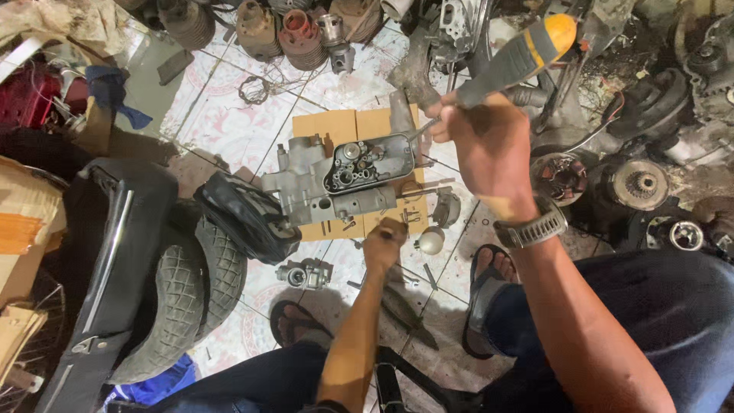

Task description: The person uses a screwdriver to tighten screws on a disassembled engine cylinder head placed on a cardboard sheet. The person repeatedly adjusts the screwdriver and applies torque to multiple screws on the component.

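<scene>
Two bare hands work over a grey cast-metal engine casing (pixel 336 180) that rests on a flat piece of brown cardboard (pixel 359 126) laid on the patterned tile floor (pixel 229 115). The right hand (pixel 485 149), with a metal-banded wristwatch (pixel 530 227) on its wrist, is clenched around a screwdriver with a grey and orange handle (pixel 527 53), whose shaft slants down to the upper right edge of the casing. The left hand (pixel 384 243) is closed in a loose fist just below the casing, pinching something too small to make out. A worn black rubber tyre (pixel 183 298) lies to the left, touching a black bag-like part (pixel 245 218) beside the casing. Small screws and a rounded silver metal piece (pixel 431 241) lie near the left hand.
</scene>
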